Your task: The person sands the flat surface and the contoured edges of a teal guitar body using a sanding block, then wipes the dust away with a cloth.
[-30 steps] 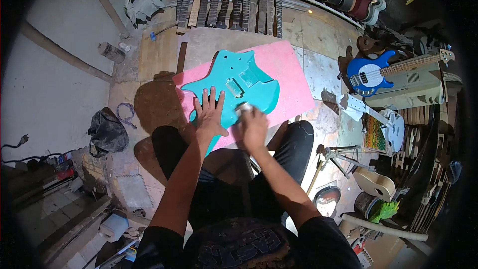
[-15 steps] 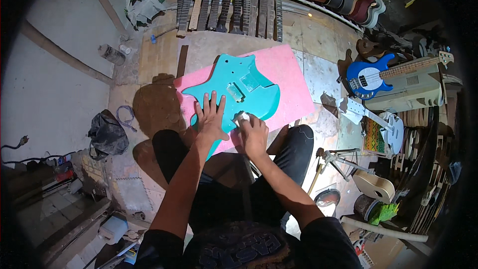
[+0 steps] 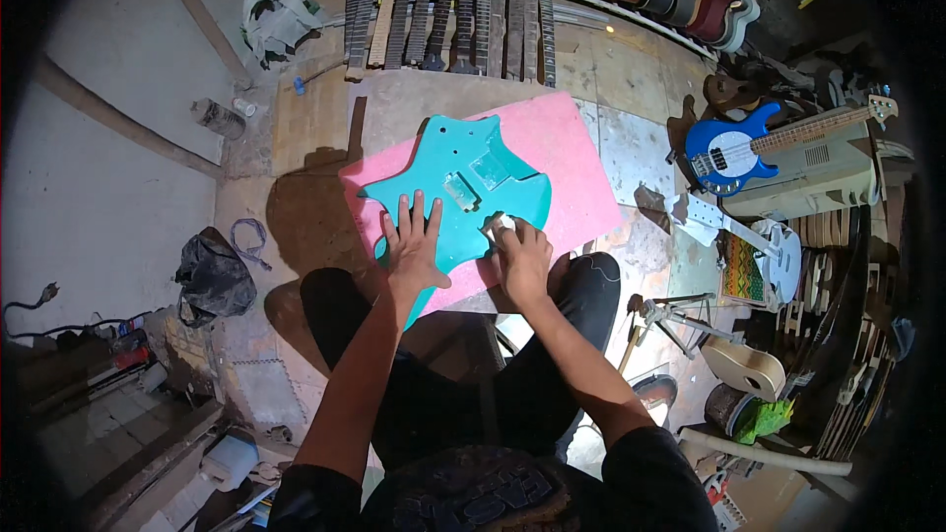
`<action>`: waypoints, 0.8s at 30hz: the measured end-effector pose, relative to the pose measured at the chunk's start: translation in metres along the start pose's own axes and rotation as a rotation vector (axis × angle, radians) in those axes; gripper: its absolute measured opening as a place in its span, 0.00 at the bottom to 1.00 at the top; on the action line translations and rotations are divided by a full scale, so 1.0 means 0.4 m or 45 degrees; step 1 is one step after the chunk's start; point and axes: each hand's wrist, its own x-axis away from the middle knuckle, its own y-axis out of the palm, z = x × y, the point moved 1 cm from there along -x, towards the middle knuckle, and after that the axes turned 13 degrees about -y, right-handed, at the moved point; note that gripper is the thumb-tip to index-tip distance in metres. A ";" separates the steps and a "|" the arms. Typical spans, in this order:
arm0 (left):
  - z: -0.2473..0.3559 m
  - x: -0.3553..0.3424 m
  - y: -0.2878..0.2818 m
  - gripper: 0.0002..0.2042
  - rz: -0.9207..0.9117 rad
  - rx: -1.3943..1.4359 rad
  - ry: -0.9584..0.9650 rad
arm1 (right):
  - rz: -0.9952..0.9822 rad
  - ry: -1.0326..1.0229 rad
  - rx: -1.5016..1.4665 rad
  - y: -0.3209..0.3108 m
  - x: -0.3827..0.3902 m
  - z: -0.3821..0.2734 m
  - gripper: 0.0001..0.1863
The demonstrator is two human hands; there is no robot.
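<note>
A turquoise electric guitar body (image 3: pixel 448 158) with cut-out pockets lies flat on a pink foam sheet (image 3: pixel 581 177) before my knees. My left hand (image 3: pixel 414 254) rests on its lower left part, palm down with fingers spread. At the near right edge of the body, my right hand (image 3: pixel 524 258) is closed round a small whitish pad (image 3: pixel 500 225), which touches the turquoise surface. Whether the pad is folded sandpaper or cloth I cannot tell; my fingers cover part of it.
A row of guitar necks (image 3: pixel 448 25) lies beyond the foam sheet. On the right are a blue bass guitar (image 3: pixel 734 150), a pale blue guitar body (image 3: pixel 781 261) and a metal stand (image 3: pixel 665 315). A black plastic bag (image 3: pixel 212 276) sits on the floor at left.
My right hand has moved a little to the right with the pad along the body's edge. The guitar body appears slightly lower in view; my left hand stays spread on it.
</note>
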 end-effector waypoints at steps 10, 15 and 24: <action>0.007 0.002 -0.003 0.78 -0.006 -0.025 -0.010 | 0.086 0.206 0.066 -0.039 -0.107 0.109 0.31; 0.002 0.003 -0.009 0.78 -0.010 -0.041 -0.033 | 0.009 -0.071 -0.064 -0.013 -0.013 0.040 0.31; 0.010 -0.001 -0.007 0.78 -0.005 -0.024 -0.022 | -0.031 0.296 0.080 -0.072 -0.144 0.115 0.30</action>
